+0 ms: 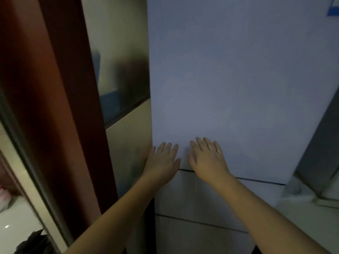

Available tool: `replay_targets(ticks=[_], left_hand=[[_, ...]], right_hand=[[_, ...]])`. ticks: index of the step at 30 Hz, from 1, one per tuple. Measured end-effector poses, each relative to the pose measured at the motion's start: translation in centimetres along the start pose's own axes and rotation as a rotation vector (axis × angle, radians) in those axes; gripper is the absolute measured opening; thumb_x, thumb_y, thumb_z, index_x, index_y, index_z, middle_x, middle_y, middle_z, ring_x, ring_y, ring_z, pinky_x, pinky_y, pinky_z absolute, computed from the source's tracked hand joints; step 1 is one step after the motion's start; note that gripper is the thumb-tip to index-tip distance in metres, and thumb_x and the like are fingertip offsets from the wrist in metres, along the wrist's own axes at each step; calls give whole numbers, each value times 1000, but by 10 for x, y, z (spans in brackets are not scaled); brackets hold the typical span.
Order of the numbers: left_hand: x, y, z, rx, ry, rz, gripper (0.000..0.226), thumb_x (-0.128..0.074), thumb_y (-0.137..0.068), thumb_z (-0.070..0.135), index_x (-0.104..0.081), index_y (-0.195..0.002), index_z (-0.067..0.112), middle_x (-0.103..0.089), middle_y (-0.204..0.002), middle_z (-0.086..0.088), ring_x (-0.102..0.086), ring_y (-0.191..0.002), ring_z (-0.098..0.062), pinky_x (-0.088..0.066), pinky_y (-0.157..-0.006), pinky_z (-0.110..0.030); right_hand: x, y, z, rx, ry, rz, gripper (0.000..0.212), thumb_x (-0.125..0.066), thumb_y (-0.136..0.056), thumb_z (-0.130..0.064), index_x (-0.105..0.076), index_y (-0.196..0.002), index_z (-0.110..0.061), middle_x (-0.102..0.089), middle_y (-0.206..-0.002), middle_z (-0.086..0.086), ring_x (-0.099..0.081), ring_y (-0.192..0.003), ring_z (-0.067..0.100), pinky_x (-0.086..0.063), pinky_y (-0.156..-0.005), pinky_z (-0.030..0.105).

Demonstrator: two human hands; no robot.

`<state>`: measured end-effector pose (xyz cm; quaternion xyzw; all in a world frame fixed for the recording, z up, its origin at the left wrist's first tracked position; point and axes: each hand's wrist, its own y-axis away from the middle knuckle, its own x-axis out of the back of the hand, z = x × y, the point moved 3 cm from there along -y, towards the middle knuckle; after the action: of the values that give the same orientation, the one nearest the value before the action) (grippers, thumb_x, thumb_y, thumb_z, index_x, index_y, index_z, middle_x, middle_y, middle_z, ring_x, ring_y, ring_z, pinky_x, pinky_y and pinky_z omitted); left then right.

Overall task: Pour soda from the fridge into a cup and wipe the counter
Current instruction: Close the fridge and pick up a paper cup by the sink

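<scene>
2 hands flat, fingers spread: left hand at left edge of fridge door, right hand near its bottom edge | door closed, soda and cup not in view | risk: no grip on smooth door, fingers may slip or catch in seam

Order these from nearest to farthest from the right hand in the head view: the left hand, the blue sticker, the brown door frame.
From the right hand:
1. Left hand, just beside it, also on the fridge door.
2. Brown door frame, farther left.
3. Blue sticker, top right corner.
</scene>
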<state>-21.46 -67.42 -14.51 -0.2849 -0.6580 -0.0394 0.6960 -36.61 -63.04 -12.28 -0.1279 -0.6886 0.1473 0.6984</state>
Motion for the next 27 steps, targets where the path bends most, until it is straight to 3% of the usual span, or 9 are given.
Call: replay_targets(ticks=[3, 6, 9, 13, 16, 23, 27], left_hand=[[9, 23, 3, -51, -24, 31, 66, -9, -99, 50, -26, -152, 15, -40, -152, -4, -31, -143, -23, -22, -116, -45], [16, 45, 7, -98, 56, 101, 69, -19, -96, 50, -49, -139, 4, -62, -130, -11, -51, -128, -29, -31, -111, -47], [18, 64, 15, -140, 107, 180, 68, -26, -93, 49, -63, -122, -1, -71, -108, -16, -66, -104, -33, -49, -94, -46], [28, 88, 36, -125, 142, 53, 79, -6, -91, 56, -43, -143, 9, -55, -137, -9, -49, -128, -27, -40, -103, -45], [32, 99, 54, -152, 97, 48, 61, -20, -101, 52, -33, -148, 15, -45, -147, -3, -39, -137, -22, -34, -107, -42], [43, 117, 113, -224, 103, 6, 60, -23, -101, 51, -29, -150, 18, -40, -151, 0, -34, -139, -20, -32, -109, -42], [53, 131, 164, -290, 110, 3, 64, -16, -99, 53, -37, -147, 17, -46, -147, -2, -40, -135, -22, -36, -105, -43]], right_hand=[[13, 28, -12, -27, -16, -30, 74, 0, -84, -43, -29, -149, -24, -24, -157, 0, -14, -145, 20, -1, -118, 42], [21, 57, -17, -59, -20, -54, 63, -12, -91, -40, -28, -149, -24, -25, -157, -1, -15, -145, 20, -3, -118, 42], [29, 87, -19, -115, -28, -81, 62, -14, -92, -40, -29, -149, -23, -26, -157, -1, -19, -144, 19, -7, -118, 41], [34, 122, -13, -152, -57, -156, 53, -25, -100, -35, -24, -151, -22, -20, -158, 1, -18, -144, 19, -11, -118, 39], [44, 145, -5, -191, -50, -148, 53, -27, -100, -36, -24, -151, -23, -21, -158, 1, -19, -143, 19, -14, -116, 38], [68, 199, 29, -288, 8, -117, 53, -28, -99, -37, -25, -150, -22, -24, -157, 0, -22, -142, 19, -17, -115, 37], [86, 242, 57, -344, 43, -111, 55, -23, -97, -39, -28, -149, -21, -27, -156, 3, -24, -142, 21, -18, -114, 40]])
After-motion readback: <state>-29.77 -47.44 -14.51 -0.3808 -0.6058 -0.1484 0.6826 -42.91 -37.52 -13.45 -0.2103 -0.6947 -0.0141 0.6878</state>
